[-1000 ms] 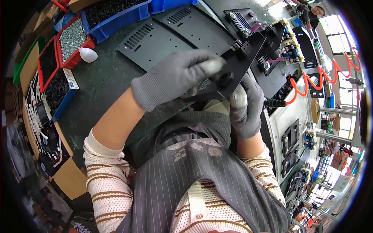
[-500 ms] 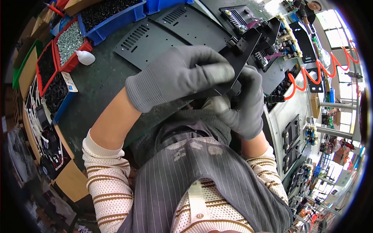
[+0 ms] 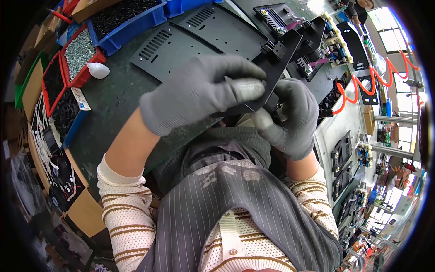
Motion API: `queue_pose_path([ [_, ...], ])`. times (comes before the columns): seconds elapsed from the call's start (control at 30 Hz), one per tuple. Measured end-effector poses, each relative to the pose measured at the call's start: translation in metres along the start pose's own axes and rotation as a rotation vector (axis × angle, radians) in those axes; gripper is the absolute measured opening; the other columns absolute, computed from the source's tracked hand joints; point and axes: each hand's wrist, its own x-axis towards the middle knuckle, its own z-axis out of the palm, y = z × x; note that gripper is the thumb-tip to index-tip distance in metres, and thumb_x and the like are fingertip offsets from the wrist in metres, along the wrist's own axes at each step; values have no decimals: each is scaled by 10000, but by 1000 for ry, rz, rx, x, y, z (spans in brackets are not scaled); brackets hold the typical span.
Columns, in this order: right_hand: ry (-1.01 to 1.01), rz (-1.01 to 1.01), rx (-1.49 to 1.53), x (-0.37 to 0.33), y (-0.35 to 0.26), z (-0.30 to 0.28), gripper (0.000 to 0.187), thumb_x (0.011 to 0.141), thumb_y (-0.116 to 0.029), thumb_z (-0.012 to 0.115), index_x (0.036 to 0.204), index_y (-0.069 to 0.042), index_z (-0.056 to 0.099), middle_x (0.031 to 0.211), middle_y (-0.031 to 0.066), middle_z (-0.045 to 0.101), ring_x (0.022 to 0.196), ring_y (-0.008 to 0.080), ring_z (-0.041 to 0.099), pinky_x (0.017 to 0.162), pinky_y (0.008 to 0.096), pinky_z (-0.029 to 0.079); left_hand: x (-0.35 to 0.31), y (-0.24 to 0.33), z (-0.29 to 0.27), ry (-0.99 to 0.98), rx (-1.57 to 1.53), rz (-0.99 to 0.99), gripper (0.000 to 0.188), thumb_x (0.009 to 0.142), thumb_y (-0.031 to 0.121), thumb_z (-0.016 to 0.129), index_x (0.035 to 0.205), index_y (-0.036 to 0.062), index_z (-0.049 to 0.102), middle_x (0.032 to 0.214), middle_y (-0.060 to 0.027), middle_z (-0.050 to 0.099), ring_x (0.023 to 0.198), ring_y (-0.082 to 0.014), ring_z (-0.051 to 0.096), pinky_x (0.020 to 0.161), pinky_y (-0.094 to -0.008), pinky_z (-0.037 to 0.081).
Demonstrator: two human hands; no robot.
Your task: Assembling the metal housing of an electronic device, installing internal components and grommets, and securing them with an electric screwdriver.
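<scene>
My left hand [image 3: 204, 93], in a grey knit glove, is closed on the edge of a black metal panel [image 3: 282, 63] held tilted above the bench's near edge. A small black block with round posts [image 3: 274, 49] stands on the panel's upper part. Just right of the panel's lower end, my right hand [image 3: 294, 119], also gloved in grey, has its fingers curled around a dark part that I cannot make out. The fingers and the panel hide most of that part.
Two black slotted plates [image 3: 186, 47] lie flat on the green bench. Bins of silver screws [image 3: 81, 51] and black screws [image 3: 124, 20] stand left, near a white bottle [image 3: 98, 70]. Assembled black units [image 3: 277, 19] sit at the far right, beside an orange coiled hose [image 3: 358, 86].
My right hand has shifted slightly right, its wrist swinging outward. My left hand has drawn back a little to the left, still holding the panel.
</scene>
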Motion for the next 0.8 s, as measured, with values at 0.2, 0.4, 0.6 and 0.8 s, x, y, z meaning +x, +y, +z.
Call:
queue_pose_path([
  [0.2,-313,64,135,12,-1,-13,353,765,-365,668,793,-23,585,659,133,564,588,295,575,523,368,439,0,1,-20,-190,-119,97,393,779,32,631,1171,18,612,942,-70,657,633,-27,522,568,-178,424],
  [0.4,-212,-148,-286,20,-12,-15,353,691,-402,706,788,-96,559,658,51,550,588,231,574,489,344,425,4,-9,-7,-97,29,91,426,825,156,654,1212,-5,575,882,-16,627,684,-34,553,614,-190,463],
  [0.6,-224,-263,-247,26,0,-11,371,685,-426,699,745,-94,545,629,62,537,568,248,566,485,341,423,6,-14,-8,-108,-15,149,444,845,209,661,1217,-15,566,873,-3,614,733,-37,565,678,-188,478],
  [0.8,-253,-20,46,20,1,-1,416,696,-441,702,774,-58,561,588,90,523,552,307,566,513,371,445,4,-16,-9,-119,-53,129,453,842,207,663,1223,-14,559,882,-7,610,739,-39,559,673,-184,471],
])
